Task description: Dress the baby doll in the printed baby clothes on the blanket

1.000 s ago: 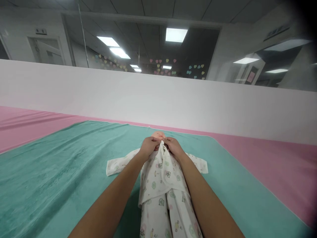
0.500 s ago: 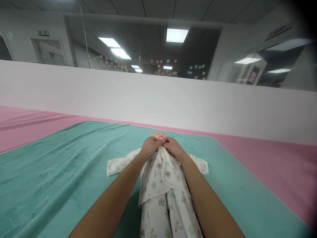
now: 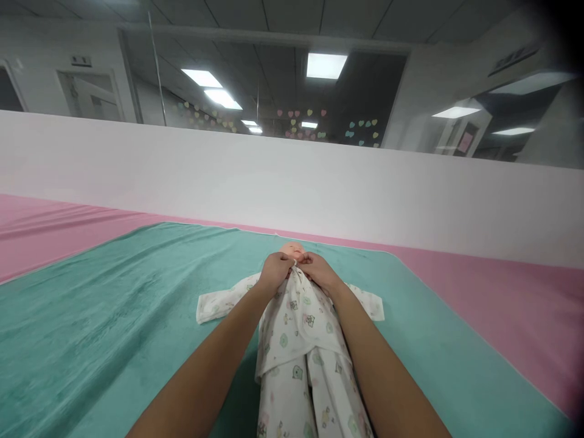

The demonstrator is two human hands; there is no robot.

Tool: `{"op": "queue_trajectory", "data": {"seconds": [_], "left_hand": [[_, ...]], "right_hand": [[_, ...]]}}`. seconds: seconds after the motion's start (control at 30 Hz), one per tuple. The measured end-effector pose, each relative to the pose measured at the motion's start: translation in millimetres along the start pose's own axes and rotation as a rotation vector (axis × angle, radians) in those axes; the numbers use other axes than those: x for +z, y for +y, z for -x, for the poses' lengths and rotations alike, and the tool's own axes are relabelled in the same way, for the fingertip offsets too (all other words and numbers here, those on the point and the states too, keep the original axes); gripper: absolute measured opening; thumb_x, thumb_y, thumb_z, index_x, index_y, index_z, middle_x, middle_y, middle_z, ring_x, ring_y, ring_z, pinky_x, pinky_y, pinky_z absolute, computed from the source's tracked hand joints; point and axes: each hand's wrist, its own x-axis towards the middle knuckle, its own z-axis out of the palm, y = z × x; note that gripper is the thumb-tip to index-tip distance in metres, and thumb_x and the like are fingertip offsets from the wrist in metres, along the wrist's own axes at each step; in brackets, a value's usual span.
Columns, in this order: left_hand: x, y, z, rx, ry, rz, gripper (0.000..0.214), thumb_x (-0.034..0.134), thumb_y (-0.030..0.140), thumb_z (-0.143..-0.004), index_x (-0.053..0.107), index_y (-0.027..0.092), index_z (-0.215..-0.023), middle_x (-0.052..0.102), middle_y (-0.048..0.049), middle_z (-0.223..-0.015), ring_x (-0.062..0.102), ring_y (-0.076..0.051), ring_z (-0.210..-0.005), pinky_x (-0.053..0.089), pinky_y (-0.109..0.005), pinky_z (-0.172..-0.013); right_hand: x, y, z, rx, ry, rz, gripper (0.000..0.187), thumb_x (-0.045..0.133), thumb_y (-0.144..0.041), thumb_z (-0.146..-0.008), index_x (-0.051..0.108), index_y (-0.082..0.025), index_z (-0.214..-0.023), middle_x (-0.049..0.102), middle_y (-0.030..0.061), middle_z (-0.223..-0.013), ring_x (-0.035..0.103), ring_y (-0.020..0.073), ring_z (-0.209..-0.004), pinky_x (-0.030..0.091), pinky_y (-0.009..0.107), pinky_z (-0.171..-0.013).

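A baby doll lies on its back on a teal blanket, dressed in a white printed garment with both sleeves spread sideways. My left hand and my right hand meet at the doll's neck. Each hand is closed in a pinch on the garment's collar edge, the fingertips nearly touching. The doll's head shows just beyond my knuckles. Its body is covered by the cloth and my forearms.
The teal blanket lies over a pink sheet that reaches left and right. A low white wall runs across behind it. Beyond are glass panes with heart stickers and ceiling lights.
My hands have drawn a little closer together at the collar, and the raised fold of cloth between them has been pulled down flatter. The doll has not moved.
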Motion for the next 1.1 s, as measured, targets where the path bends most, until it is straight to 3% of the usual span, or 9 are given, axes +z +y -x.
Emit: {"op": "queue_trajectory", "data": {"seconds": [0.23,0.57,0.77,1.1], "left_hand": [[-2.4,6.1,2.8,-0.023,-0.029,0.025,0.013,0.051,0.013,-0.073,0.05,0.015,-0.06,0.049,0.002,-0.051,0.043,-0.007,-0.044,0.037,-0.017,-0.046],[-6.3,5.2,-3.9,0.022,-0.056,-0.109,0.006,0.052,0.013,-0.072,0.053,0.017,-0.067,0.052,0.002,-0.054,0.046,-0.01,-0.047,0.036,-0.02,-0.046],[-8.6,3.8,-5.4,0.055,-0.056,-0.123,0.01,0.054,0.011,-0.068,0.059,0.016,-0.075,0.061,-0.0011,-0.069,0.052,-0.011,-0.059,0.037,-0.021,-0.055],[-10.2,3.7,-4.3,0.003,-0.023,-0.072,0.011,0.053,0.008,-0.064,0.059,0.014,-0.071,0.049,0.0033,-0.05,0.044,-0.009,-0.048,0.034,-0.02,-0.05]], "right_hand": [[-0.5,1.2,-0.4,-0.009,0.003,0.0,0.023,0.066,-0.031,-0.063,0.053,-0.017,-0.075,0.048,-0.0056,-0.058,0.038,0.006,-0.048,0.026,0.019,-0.043],[-0.6,3.9,-4.3,0.01,0.018,0.043,0.021,0.065,-0.027,-0.06,0.051,-0.017,-0.072,0.044,-0.0069,-0.053,0.037,0.0062,-0.045,0.026,0.019,-0.042],[-0.3,0.9,-2.4,0.015,0.017,0.07,0.022,0.064,-0.032,-0.062,0.052,-0.017,-0.074,0.044,-0.0066,-0.055,0.037,0.0065,-0.046,0.026,0.02,-0.043],[-1.0,-7.2,-3.3,-0.121,0.014,0.488,0.02,0.058,-0.033,-0.066,0.056,-0.019,-0.08,0.047,-0.0044,-0.065,0.043,0.011,-0.06,0.032,0.023,-0.057]]}}
